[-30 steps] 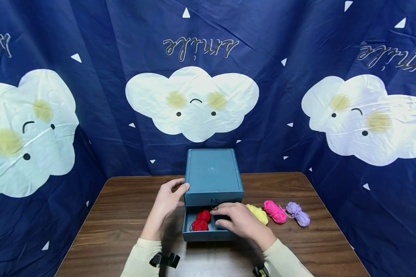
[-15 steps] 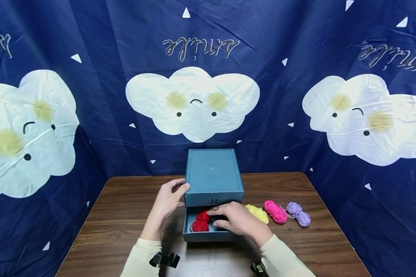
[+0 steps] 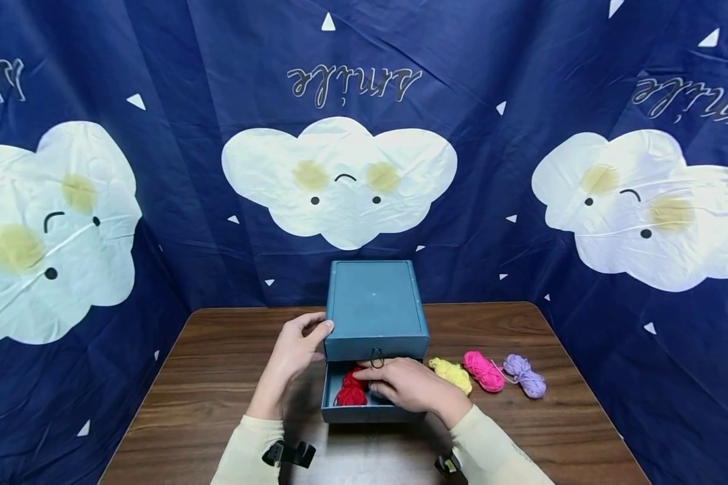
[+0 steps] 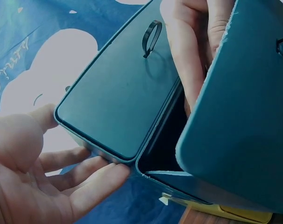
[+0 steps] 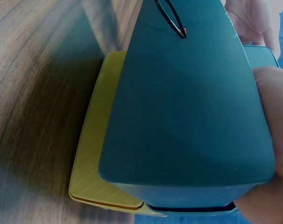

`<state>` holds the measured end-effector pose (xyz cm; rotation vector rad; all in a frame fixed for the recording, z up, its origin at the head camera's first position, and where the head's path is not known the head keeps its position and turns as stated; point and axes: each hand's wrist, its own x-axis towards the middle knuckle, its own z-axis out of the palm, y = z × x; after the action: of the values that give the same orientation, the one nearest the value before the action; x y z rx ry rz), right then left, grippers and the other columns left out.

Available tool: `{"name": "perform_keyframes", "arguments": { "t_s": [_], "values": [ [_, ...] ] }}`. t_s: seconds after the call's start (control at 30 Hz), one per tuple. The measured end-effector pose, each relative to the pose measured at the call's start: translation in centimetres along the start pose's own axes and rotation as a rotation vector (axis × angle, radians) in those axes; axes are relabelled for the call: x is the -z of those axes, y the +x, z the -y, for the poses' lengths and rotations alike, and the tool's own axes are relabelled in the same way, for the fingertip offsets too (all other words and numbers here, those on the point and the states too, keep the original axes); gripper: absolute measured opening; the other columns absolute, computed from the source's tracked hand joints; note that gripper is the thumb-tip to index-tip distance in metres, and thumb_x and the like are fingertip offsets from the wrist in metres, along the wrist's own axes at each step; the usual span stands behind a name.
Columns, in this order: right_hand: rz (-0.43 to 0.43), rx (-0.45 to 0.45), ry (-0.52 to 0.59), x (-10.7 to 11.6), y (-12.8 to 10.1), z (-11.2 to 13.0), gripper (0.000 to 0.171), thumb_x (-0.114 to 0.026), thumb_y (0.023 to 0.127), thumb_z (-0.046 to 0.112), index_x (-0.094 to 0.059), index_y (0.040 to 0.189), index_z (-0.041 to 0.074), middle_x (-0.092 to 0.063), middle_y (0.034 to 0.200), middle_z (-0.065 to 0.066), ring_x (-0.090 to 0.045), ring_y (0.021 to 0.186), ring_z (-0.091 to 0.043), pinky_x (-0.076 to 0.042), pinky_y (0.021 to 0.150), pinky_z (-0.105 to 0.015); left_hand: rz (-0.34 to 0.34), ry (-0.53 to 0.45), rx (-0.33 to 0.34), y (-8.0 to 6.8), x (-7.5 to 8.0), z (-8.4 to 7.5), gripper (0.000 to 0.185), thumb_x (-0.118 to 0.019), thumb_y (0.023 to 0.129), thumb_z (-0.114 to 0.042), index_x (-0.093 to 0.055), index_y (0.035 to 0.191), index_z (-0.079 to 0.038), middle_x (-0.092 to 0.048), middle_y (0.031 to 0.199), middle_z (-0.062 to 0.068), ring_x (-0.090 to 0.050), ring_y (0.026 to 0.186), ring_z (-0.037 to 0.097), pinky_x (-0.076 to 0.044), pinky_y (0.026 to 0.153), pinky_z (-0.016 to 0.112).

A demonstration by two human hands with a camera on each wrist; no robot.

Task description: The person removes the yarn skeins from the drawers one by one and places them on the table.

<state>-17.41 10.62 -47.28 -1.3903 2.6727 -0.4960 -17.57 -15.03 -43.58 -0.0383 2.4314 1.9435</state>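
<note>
The teal box stands on the bench, and its lower drawer is pulled out toward you with red yarn inside. Your left hand rests with relaxed, straight fingers against the left side of the box. Your right hand lies over the drawer beside the red yarn; I cannot tell if it grips something. Compared with a second ago, the drawer is pushed in a little more.
</note>
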Motion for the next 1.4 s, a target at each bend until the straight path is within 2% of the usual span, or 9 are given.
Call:
{"name": "perform_keyframes", "arguments": {
  "t_s": [0.2, 0.33, 0.5, 0.67, 0.97, 1.23, 1.4],
  "values": [
    [0.004, 0.028, -0.001, -0.1, 0.0, -0.3, 0.038, -0.060, 0.104, 0.017, -0.064, 0.141, 0.027, -0.062, 0.145, 0.006, -0.061, 0.128, -0.014, -0.054, 0.104, -0.036, 0.005, 0.004, 0.000, 0.1, -0.1, 0.2, 0.051, -0.066, 0.102, -0.031, -0.057, 0.143, -0.002, -0.063, 0.134, 0.022, -0.062, 0.119, 0.033, -0.063, 0.082, 0.054],
    [0.008, -0.005, 0.007, 0.1, -0.1, -0.2, 0.031, -0.062, 0.104, 0.023, -0.070, 0.134, 0.025, -0.068, 0.134, 0.009, -0.063, 0.123, -0.011, -0.054, 0.104, -0.034, 0.000, 0.006, -0.001, 0.1, 0.0, 0.1, 0.052, -0.066, 0.102, -0.031, -0.057, 0.143, -0.002, -0.062, 0.136, 0.023, -0.062, 0.121, 0.034, -0.063, 0.082, 0.053],
    [0.014, -0.022, 0.013, 0.3, -0.2, 0.0, 0.022, -0.068, 0.100, 0.026, -0.075, 0.121, 0.025, -0.072, 0.121, 0.012, -0.066, 0.113, -0.006, -0.056, 0.097, -0.029, 0.002, 0.008, -0.002, 0.1, 0.0, 0.1, 0.053, -0.066, 0.102, -0.032, -0.056, 0.144, -0.002, -0.061, 0.138, 0.023, -0.061, 0.123, 0.035, -0.062, 0.083, 0.053],
    [0.026, -0.020, 0.008, 0.1, 0.1, 0.0, 0.018, -0.073, 0.097, 0.027, -0.076, 0.115, 0.026, -0.071, 0.121, 0.014, -0.066, 0.112, -0.004, -0.056, 0.096, -0.026, 0.002, 0.012, 0.003, 0.1, 0.0, 0.2, 0.054, -0.066, 0.102, -0.032, -0.055, 0.144, -0.001, -0.060, 0.139, 0.023, -0.060, 0.123, 0.036, -0.063, 0.083, 0.052],
    [0.044, -0.022, 0.036, 0.0, 0.6, 0.0, 0.013, -0.073, 0.096, 0.028, -0.076, 0.109, 0.027, -0.070, 0.129, 0.010, -0.065, 0.117, -0.007, -0.055, 0.100, -0.027, -0.001, 0.005, 0.006, 0.0, 0.0, 0.0, 0.051, -0.066, 0.102, -0.031, -0.057, 0.143, -0.003, -0.061, 0.137, 0.022, -0.061, 0.122, 0.034, -0.063, 0.083, 0.050],
    [0.040, -0.015, 0.063, -0.2, 0.9, -0.2, 0.009, -0.074, 0.096, 0.028, -0.075, 0.105, 0.029, -0.071, 0.104, 0.018, -0.064, 0.095, 0.004, -0.055, 0.089, -0.019, -0.003, 0.008, 0.000, 0.0, 0.1, 0.0, 0.052, -0.066, 0.101, -0.032, -0.057, 0.143, -0.002, -0.062, 0.137, 0.022, -0.061, 0.122, 0.035, -0.064, 0.081, 0.049],
    [0.045, -0.045, 0.071, -0.3, 1.1, -0.3, 0.008, -0.075, 0.095, 0.034, -0.074, 0.102, 0.031, -0.070, 0.100, 0.021, -0.062, 0.090, 0.005, -0.054, 0.085, -0.018, -0.005, 0.007, 0.003, -0.1, 0.0, -0.1, 0.052, -0.067, 0.101, -0.032, -0.057, 0.143, -0.001, -0.062, 0.134, 0.022, -0.061, 0.121, 0.034, -0.063, 0.082, 0.051]
  ]
}}
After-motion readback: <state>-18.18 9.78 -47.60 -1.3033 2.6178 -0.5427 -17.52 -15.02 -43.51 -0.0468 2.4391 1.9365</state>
